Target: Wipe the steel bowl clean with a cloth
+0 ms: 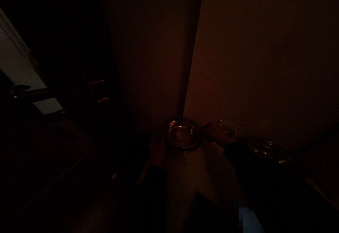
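The picture is very dark. A shiny round metal bowl point(184, 136) with a wide rim sits low in the corner between two walls, between my hands. A small pale patch shows in its bottom. My left hand point(157, 150) is at the left side of the rim, its fingers dim and curled against it. From the right, my right hand point(213, 134) grips the rim with closed fingers. Dark sleeves cover both forearms. Beyond my right forearm lies a second metal dish point(270, 150), partly hidden by the sleeve.
A wall point(259, 56) rises on the right and meets a darker wall point(150, 56). A socket plate point(230, 129) is set low behind my right hand. Under the bowl stretches a pale narrow surface point(182, 176). Metal handles point(96, 82) and a lit pale panel point(18, 60) appear at left.
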`<state>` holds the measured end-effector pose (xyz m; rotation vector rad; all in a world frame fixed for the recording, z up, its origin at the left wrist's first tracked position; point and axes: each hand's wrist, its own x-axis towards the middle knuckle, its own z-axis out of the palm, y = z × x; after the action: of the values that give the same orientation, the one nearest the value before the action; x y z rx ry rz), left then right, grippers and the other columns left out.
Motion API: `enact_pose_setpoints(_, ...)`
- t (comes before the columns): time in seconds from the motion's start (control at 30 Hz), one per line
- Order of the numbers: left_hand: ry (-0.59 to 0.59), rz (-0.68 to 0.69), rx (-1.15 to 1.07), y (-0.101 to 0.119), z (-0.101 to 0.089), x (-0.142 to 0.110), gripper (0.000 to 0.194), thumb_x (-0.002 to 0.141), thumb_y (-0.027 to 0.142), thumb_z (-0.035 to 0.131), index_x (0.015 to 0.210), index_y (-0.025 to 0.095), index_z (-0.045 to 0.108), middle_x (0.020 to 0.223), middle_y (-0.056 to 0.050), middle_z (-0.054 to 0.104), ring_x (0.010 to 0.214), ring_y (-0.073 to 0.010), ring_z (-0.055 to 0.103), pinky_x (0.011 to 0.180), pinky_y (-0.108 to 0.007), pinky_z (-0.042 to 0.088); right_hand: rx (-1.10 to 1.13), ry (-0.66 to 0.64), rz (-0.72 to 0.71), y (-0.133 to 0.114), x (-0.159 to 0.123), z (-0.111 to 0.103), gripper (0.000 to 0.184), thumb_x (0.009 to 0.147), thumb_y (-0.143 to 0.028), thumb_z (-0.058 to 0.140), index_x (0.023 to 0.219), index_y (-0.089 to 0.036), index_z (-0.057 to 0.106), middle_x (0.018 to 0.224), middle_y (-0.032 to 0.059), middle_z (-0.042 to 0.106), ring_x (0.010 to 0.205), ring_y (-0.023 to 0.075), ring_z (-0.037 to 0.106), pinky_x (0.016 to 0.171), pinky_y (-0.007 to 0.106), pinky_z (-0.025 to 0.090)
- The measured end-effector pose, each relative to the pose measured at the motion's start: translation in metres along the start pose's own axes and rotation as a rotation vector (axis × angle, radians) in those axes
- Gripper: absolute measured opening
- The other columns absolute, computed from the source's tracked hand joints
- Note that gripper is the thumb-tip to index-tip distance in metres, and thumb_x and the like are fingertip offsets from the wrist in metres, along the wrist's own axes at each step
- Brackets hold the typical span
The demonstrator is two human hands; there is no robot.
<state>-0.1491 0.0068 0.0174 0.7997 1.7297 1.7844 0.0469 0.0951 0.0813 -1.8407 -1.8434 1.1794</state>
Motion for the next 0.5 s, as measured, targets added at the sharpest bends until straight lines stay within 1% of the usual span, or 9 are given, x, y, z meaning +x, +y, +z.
enact_pose_setpoints(0.07,0.001,-0.006,0.002,-0.0003,0.0001,0.0001,0.027,0.086,0.023,0.055,0.105,0.011,0.071,0.113,-0.014,0.07,0.106,-0.0238,0.065,0.092,-0.035,0.049,-0.003,0.015,0.006,-0.001,0.0004,0.0005,0.034,0.093,-0.034,0.057,0.122,-0.017,0.055,0.122,0.0087,0.057,0.102,0.022,0.06,0.085,0.043,0.052)
enact_pose_setpoints(0.13,0.002,-0.008,0.009,-0.0012,0.0005,0.0001,0.027,0.086,0.023,0.055,0.104,0.01,0.071,0.112,-0.014,0.071,0.105,-0.0241,0.065,0.093,-0.036,0.048,0.006,0.035,-0.003,-0.0018,0.0011,0.0008,0.029,0.093,-0.035,0.057,0.115,-0.016,0.058,0.114,0.0084,0.061,0.094,0.0198,0.062,0.079,0.039,0.054)
enact_pose_setpoints(0.2,-0.016,0.006,0.012,-0.0024,0.0011,0.0001,0.027,0.086,0.024,0.055,0.103,0.01,0.071,0.112,-0.014,0.071,0.107,-0.0239,0.064,0.095,-0.035,0.047,0.03,0.062,-0.028,-0.0023,0.0019,0.0006,0.025,0.09,-0.038,0.059,0.095,-0.013,0.063,0.089,0.0062,0.065,0.073,0.0152,0.061,0.062,0.028,0.052)
enact_pose_setpoints(0.23,-0.02,0.013,0.01,-0.003,0.0013,0.0002,0.028,0.086,0.025,0.056,0.104,0.011,0.071,0.113,-0.013,0.07,0.108,-0.0237,0.063,0.096,-0.035,0.047,0.047,0.078,-0.046,-0.0026,0.0022,0.0001,0.027,0.089,-0.04,0.06,0.083,-0.014,0.063,0.073,0.0036,0.063,0.061,0.0123,0.057,0.052,0.023,0.046)
enact_pose_setpoints(0.27,-0.016,0.016,0.006,-0.0035,0.0015,0.0004,0.029,0.086,0.025,0.056,0.106,0.011,0.07,0.116,-0.013,0.069,0.11,-0.0237,0.062,0.097,-0.034,0.046,0.068,0.092,-0.065,-0.0029,0.0025,-0.0006,0.029,0.087,-0.041,0.062,0.074,-0.015,0.06,0.06,0.0006,0.057,0.051,0.0099,0.05,0.044,0.021,0.038)
enact_pose_setpoints(0.3,-0.005,0.014,0.002,-0.0039,0.0017,0.0006,0.029,0.086,0.025,0.056,0.109,0.012,0.069,0.118,-0.014,0.068,0.112,-0.0237,0.061,0.098,-0.034,0.046,0.09,0.103,-0.082,-0.0034,0.0025,-0.0015,0.031,0.085,-0.042,0.064,0.068,-0.016,0.058,0.051,-0.0022,0.051,0.045,0.0081,0.044,0.039,0.02,0.031)
enact_pose_setpoints(0.37,0.02,0.008,-0.007,-0.0048,0.0016,0.0015,0.031,0.086,0.024,0.055,0.112,0.013,0.067,0.122,-0.014,0.066,0.114,-0.0235,0.06,0.098,-0.034,0.046,0.134,0.111,-0.11,-0.0046,0.0019,-0.0037,0.033,0.082,-0.043,0.065,0.065,-0.017,0.055,0.047,-0.0054,0.044,0.04,0.0059,0.036,0.036,0.019,0.025)
enact_pose_setpoints(0.43,0.032,0.004,-0.009,-0.006,0.0012,0.0028,0.031,0.087,0.025,0.053,0.112,0.012,0.066,0.122,-0.014,0.066,0.114,-0.0239,0.061,0.099,-0.035,0.046,0.173,0.105,-0.121,-0.0061,0.0005,-0.0058,0.034,0.081,-0.043,0.066,0.063,-0.017,0.055,0.046,-0.0059,0.044,0.039,0.0049,0.034,0.036,0.019,0.024)
enact_pose_setpoints(0.5,0.031,0.007,-0.008,-0.0076,0.0004,0.004,0.031,0.088,0.028,0.052,0.111,0.012,0.066,0.12,-0.015,0.066,0.112,-0.0249,0.061,0.099,-0.038,0.045,0.207,0.092,-0.116,-0.0074,-0.0011,-0.007,0.034,0.083,-0.042,0.064,0.062,-0.017,0.055,0.047,-0.0055,0.044,0.038,0.0049,0.034,0.036,0.019,0.026)
